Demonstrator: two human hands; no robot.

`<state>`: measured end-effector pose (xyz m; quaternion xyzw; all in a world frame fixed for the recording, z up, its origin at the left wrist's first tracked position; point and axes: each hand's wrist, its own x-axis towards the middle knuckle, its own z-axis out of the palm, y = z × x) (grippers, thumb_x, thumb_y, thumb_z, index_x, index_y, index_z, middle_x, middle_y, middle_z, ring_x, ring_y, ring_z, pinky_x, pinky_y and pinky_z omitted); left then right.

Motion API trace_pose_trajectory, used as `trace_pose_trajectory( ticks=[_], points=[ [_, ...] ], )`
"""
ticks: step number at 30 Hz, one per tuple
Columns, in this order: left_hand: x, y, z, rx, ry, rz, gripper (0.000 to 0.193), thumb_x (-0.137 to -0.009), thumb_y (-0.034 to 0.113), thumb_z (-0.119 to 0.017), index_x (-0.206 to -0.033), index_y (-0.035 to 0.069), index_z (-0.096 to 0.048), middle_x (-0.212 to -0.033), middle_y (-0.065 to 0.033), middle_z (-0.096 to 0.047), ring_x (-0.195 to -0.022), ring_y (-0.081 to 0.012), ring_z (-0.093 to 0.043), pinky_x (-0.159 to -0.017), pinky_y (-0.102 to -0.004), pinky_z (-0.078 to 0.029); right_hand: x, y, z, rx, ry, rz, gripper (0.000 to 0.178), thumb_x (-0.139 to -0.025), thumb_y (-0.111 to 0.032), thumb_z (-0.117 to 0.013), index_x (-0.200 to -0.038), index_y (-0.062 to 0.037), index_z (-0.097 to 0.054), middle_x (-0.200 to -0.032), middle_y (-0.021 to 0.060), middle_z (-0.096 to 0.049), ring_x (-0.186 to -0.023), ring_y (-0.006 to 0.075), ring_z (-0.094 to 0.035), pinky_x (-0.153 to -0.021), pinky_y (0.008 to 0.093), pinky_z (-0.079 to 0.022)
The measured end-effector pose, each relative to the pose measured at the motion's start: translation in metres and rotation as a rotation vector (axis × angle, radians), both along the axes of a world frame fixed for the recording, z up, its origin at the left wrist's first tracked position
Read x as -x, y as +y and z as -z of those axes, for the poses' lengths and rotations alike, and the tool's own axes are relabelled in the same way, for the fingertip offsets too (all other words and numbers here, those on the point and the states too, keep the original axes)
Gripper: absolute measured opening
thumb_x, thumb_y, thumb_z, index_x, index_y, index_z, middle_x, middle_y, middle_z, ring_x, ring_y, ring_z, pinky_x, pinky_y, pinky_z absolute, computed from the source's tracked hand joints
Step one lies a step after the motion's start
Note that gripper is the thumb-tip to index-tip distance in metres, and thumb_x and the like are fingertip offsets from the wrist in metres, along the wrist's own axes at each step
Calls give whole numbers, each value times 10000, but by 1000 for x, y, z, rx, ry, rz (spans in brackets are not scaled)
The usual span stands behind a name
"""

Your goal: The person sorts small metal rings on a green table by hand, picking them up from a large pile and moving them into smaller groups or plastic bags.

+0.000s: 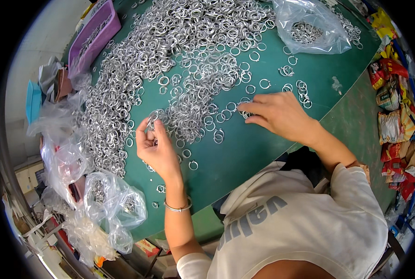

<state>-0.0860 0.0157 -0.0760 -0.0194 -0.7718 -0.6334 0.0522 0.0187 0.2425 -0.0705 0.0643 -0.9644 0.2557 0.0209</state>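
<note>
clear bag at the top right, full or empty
Partly filled: a heap of silver rings shows inside the clear bag, with bare film around it.

Hundreds of rings [198,21], one purple bin [106,32]

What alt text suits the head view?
The person's left hand holds round silver metal rings above a flat green table; the right hand touches loose rings. Beyond lies a large ring heap, with a clear plastic bag at upper right.

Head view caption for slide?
Left hand holds rings; right hand touches others near a heap on a green table.
</note>
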Motion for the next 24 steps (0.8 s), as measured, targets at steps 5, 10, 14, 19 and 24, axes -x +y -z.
trace_pose_trajectory(
  ticks=[5,10,14,19,24],
  points=[
    [3,-12,11,187,22,85,238,-852,39,-579,-1069,-38,-519,-516,53,-444,-469,-2,-329,-418,-189,-235,0,14,8,-79,73,163,167,-762,-135,-639,-925,-105,-622,-786,69,-624,-681,273,-600,-549,374,-453],
    [-39,11,-1,642,148,482,232,-784,101,-679,-998,69,-595,-486,11,-370,-423,-75,-354,-407,-254,-299,5,9,2,-21,131,251,203,-762,-141,-633,-956,-88,-600,-785,99,-622,-661,302,-598,-531,400,-453],
    [-54,22,1,904,133,560,269,-752,231,-706,-917,86,-550,-556,-89,-542,-464,-279,-538,-417,-373,-397,17,-17,9,-48,53,77,254,-762,-188,-649,-992,-96,-592,-753,82,-601,-650,285,-582,-535,380,-443],
    [-56,7,12,897,180,511,273,-726,181,-734,-919,77,-572,-468,-40,-429,-394,-203,-441,-399,-329,-340,27,-7,25,78,109,111,242,-752,-148,-667,-952,-54,-569,-675,94,-575,-576,267,-565,-516,366,-435],
    [-55,0,12,754,32,523,259,-721,121,-725,-927,63,-579,-466,-34,-400,-387,-175,-382,-403,-311,-317,22,6,21,1010,-326,122,198,-822,-116,-620,-979,-14,-554,-570,-12,-462,-482,77,-399,-432,210,-305]
  ],
)
